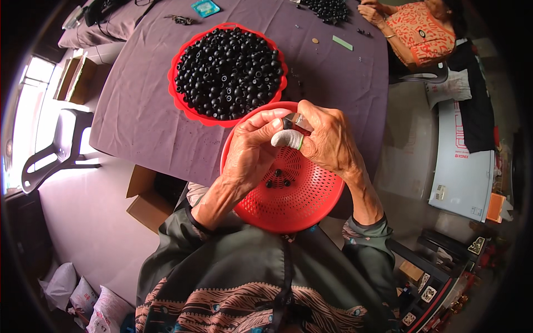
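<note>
My left hand (248,149) pinches a small round black piece (287,122) between thumb and fingers. In my right hand (332,137) is a small flat metal blade (301,123), its edge up against the black piece. A white finger cot (285,139) covers my right thumb. Both hands are over a red plastic colander (294,213) at my lap. A few black pieces (270,184) lie at its bottom. Just beyond, a red scalloped tray (173,94) heaped with black bead-like pieces (227,72) stands on the table.
The table has a purple-grey cloth (139,89). On it are a dark heap of pieces (327,10), a green strip (342,43) and a blue dish (205,8). Another person (422,33) sits at far right. A plastic chair (61,144) and cardboard box (150,205) stand left.
</note>
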A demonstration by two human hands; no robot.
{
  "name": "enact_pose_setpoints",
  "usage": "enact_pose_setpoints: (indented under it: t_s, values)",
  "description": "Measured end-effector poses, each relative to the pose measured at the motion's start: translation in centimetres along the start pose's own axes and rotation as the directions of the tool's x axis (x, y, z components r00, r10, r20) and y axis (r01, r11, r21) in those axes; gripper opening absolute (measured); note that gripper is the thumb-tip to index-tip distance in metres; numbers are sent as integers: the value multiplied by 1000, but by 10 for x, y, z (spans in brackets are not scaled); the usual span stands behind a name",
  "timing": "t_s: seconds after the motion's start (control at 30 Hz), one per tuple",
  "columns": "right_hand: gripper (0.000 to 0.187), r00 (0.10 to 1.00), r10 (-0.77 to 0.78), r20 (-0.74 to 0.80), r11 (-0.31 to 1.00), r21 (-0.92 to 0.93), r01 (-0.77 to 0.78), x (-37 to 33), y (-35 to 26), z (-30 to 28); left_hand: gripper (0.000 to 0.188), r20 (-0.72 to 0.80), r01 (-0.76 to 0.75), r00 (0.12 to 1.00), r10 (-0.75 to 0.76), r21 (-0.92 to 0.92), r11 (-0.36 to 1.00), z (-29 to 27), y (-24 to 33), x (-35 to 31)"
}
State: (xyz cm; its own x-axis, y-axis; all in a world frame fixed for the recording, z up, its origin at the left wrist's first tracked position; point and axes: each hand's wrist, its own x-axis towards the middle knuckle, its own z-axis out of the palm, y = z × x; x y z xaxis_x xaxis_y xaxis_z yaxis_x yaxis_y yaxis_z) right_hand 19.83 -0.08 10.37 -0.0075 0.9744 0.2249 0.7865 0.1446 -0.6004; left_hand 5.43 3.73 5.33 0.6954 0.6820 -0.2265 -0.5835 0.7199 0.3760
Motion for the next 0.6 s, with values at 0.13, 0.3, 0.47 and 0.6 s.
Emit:
enact_pose_setpoints:
  t_s: [0.13, 0.3, 0.47, 0.6]
  values:
    - [57, 1000, 0, 21, 999, -42, 1, 1, -1, 1, 16, -9, 5, 1000, -5, 15, 1000, 0, 1, 1]
    - [58, 999, 16, 33, 997, -74, -13, 0, -3, 1, 16, -28, -3, 1000, 3, 23, 1000, -1, 0, 0]
    - [40, 1000, -18, 18, 994, -111, 20, -3, -1, 4, 16, -12, -26, 1000, 26, 29, 999, -2, -1, 0]
    - [38, 999, -1, 34, 996, -92, 4, -5, 2, 6, 16, 6, -48, 999, 48, 40, 998, -5, -4, 0]
